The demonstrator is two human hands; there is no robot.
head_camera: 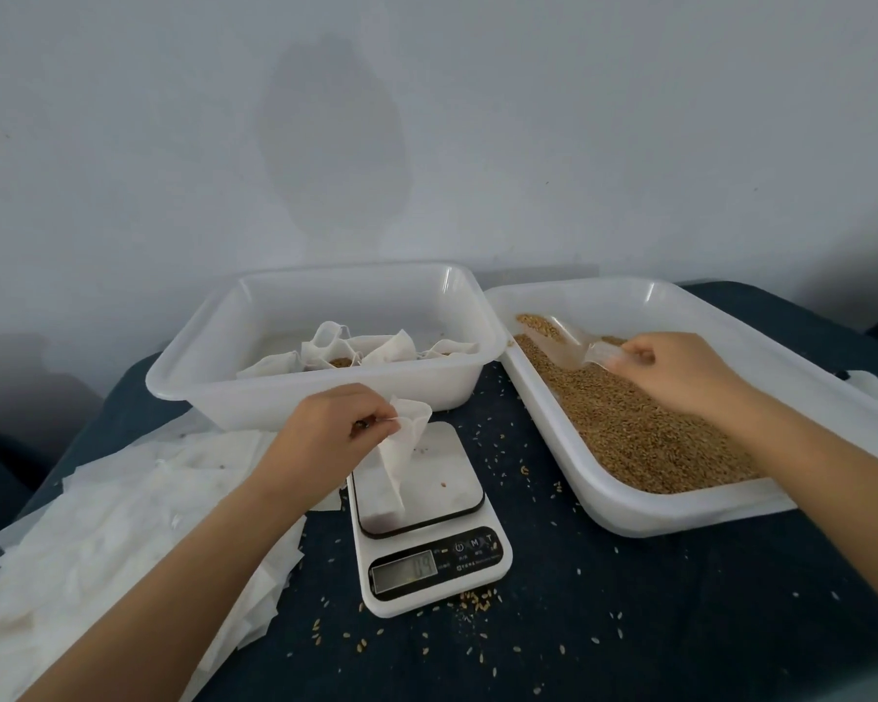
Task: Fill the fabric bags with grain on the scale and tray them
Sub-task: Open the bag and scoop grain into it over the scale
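- Left hand (325, 430) pinches the mouth of a limp white fabric bag (401, 448) whose bottom stands on the smooth platform of the digital scale (427, 519)
- Right hand (680, 377), fingers curled round the handle of a clear plastic scoop (574, 347), holds it over the grain (639, 438) in the right white tray (629, 514)
- Far tray (199, 382) with filled bags (376, 352) nearly touches the scale's far edge
- Flat empty bags (123, 524) pile left; loose kernels dot the dark tabletop (629, 600)

Left hand (333, 432) pinching, right hand (672, 377) gripping, both forearms extended forward
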